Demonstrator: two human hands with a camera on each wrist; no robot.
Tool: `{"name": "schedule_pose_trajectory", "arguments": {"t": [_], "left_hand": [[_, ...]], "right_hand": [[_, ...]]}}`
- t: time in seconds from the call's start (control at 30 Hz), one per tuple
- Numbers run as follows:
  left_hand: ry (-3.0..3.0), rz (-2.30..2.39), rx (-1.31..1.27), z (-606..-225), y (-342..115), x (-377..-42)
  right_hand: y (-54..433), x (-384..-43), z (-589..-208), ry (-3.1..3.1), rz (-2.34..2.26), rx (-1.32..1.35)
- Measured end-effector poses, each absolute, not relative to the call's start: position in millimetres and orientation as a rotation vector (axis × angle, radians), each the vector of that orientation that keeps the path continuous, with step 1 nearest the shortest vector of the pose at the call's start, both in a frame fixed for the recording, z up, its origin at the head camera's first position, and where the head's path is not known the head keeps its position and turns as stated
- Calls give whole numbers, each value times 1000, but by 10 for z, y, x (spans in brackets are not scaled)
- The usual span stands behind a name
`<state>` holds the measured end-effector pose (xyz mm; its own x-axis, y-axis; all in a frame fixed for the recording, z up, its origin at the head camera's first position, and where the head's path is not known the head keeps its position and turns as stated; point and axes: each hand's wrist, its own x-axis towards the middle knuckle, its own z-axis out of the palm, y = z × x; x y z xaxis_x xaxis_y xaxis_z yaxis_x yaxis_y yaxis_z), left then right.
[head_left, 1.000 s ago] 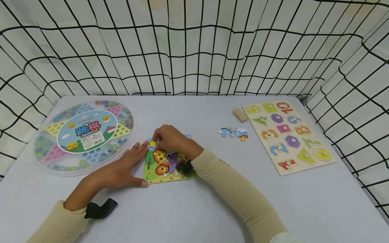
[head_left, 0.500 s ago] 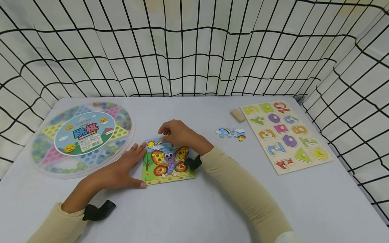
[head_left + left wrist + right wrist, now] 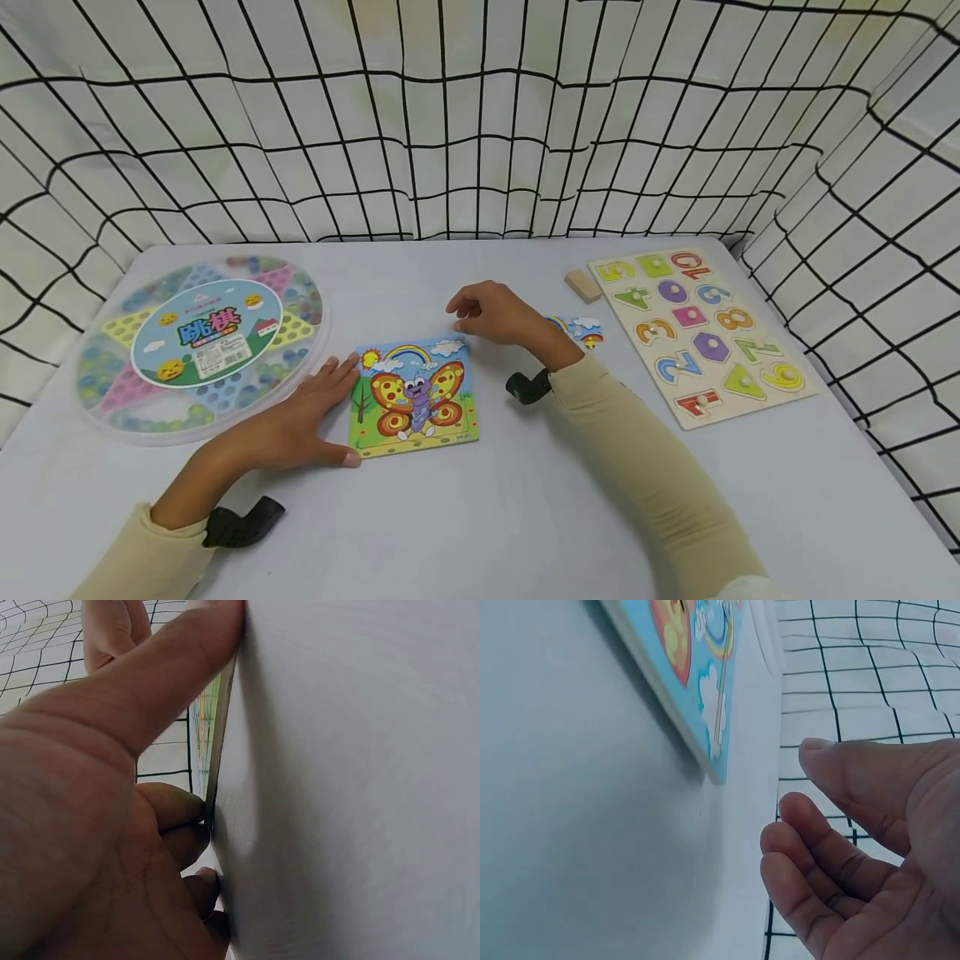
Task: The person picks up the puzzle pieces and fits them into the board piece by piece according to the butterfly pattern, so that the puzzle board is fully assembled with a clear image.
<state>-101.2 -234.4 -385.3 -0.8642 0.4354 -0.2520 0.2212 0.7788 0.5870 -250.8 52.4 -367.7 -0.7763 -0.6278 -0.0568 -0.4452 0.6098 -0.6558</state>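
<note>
A butterfly jigsaw puzzle [image 3: 416, 400] lies flat on the white table, with a rainbow and a sun along its top. My left hand [image 3: 300, 421] rests on the table with fingers spread, thumb and fingertips touching the puzzle's left edge. In the left wrist view, the puzzle's thin edge [image 3: 217, 742] shows between thumb and fingers. My right hand [image 3: 498, 315] hovers off the puzzle's upper right corner, fingers loosely bent. Nothing shows between its thumb and fingers [image 3: 810, 877] in the right wrist view. Loose puzzle pieces [image 3: 588, 330] lie beyond this hand, partly hidden by it.
A round Chinese checkers box [image 3: 206, 350] with a clear cover lies at the left. On the right are a wooden number-and-shape board [image 3: 701, 333] and a small wooden block [image 3: 583, 286]. Black netting [image 3: 480, 150] surrounds the table's back and sides.
My right hand has lifted away from the puzzle's upper left and moved right, past its upper right corner, uncovering the whole picture. The left hand stays at the puzzle's left edge.
</note>
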Motion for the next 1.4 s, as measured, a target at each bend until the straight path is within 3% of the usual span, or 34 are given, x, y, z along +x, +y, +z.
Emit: {"name": "schedule_pose_trajectory", "arguments": {"t": [0.57,1.4], "left_hand": [[2597,789,502,-3852,-2351,-1009],[2594,796,510,-3854,-2352,-1017]], "right_hand": [[1204,-2609,-3664,2617,-964,-776],[1820,-2603,-3767,2700,-954,-644]]}}
